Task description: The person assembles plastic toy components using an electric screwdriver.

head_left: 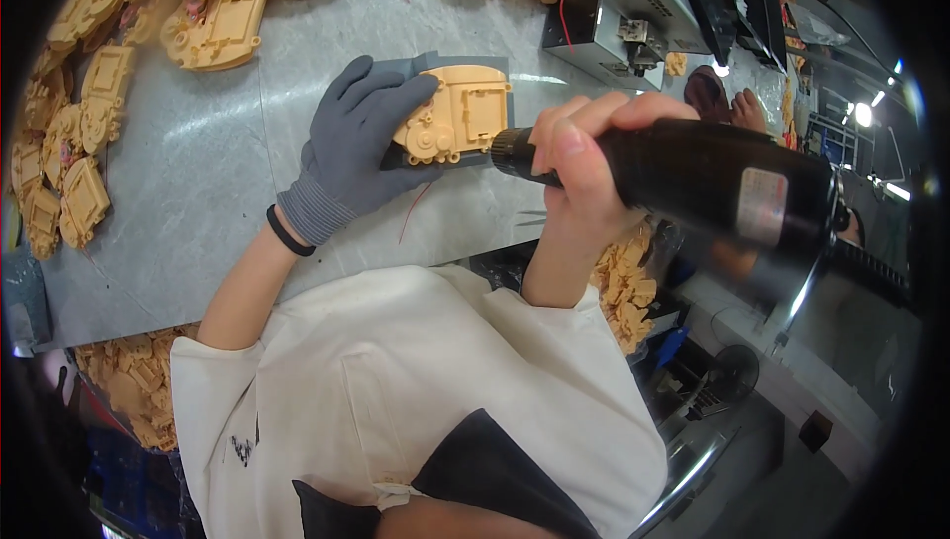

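Well, yellow casing (457, 115) between hands (358, 131) (586, 155).

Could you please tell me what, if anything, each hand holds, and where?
The right hand grips the driver near its front end; the left hand holds the casing at its left side.

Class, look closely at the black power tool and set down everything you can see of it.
The black power tool has a long, rounded body, probably plastic, with a slight sheen. A ribbed collar forms its narrower front; a pale label sits on its side, and a ribbed black sleeve trails behind. The bare right hand grips it near the front. It points leftward at the yellow housing; whether its tip touches cannot be told.
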Available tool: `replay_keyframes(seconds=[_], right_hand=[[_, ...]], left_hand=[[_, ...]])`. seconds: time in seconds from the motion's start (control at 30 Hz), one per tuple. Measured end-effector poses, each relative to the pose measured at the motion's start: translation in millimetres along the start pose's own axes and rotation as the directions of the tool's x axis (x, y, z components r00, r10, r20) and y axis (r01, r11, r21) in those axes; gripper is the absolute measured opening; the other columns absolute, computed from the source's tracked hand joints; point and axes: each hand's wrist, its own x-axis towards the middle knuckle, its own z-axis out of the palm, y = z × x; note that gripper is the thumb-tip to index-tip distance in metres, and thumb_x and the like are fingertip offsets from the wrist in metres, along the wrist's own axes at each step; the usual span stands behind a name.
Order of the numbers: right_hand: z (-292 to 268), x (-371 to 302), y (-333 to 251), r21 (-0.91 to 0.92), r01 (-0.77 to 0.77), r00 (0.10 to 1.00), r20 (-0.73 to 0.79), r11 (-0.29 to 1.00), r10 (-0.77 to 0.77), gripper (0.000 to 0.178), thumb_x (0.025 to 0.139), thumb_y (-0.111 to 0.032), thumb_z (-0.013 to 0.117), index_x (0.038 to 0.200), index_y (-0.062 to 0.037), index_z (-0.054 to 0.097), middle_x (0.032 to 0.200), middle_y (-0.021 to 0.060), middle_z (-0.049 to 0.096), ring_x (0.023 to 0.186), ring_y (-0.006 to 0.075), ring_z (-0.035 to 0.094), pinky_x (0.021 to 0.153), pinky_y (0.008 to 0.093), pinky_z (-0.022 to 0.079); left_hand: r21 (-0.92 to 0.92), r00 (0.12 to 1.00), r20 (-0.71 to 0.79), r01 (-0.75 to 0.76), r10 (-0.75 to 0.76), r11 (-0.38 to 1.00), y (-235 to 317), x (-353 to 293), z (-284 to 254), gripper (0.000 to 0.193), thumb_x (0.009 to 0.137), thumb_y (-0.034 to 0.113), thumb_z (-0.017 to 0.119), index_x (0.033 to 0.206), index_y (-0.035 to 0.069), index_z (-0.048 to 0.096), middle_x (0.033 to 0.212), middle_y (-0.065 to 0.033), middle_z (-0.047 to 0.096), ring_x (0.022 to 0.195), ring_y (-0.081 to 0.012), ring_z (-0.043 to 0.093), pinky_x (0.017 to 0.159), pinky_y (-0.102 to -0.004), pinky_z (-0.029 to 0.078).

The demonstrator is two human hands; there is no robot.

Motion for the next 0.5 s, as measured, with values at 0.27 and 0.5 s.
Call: replay_keyframes(seconds=[0.27,0.5], right_hand=[[-54.4,30.8,-21.0,0.125,0.15,0.975,-0.181,0.981,-0.126,0.039,0.069,0.005,0.056,0.106,0.001,0.044,0.06,0.0066,0.05,0.049,0.0157,0.051,0.053,0.0307,0.047],[-108.3,112.7,10.8,-0.215,0.134,0.887,-0.408,0.967,-0.214,0.034,0.064,0.01,0.056,0.097,0.0046,0.048,0.059,0.0105,0.051,0.043,0.0171,0.05,0.048,0.029,0.044]], left_hand=[[0.058,1.0,-0.007,0.029,-0.028,0.998,-4.3,0.8,4.0,0.074,0.054,0.029,0.081,0.117,0.007,0.05,0.105,-0.0082,0.057,0.098,-0.0251,0.053,0.099,-0.0435,0.034],[0.066,0.992,0.061,0.105,-0.109,0.992,6.9,-0.4,2.8,0.08,0.055,0.029,0.081,0.122,0.006,0.044,0.108,-0.0084,0.054,0.103,-0.0255,0.05,0.103,-0.0437,0.031]])
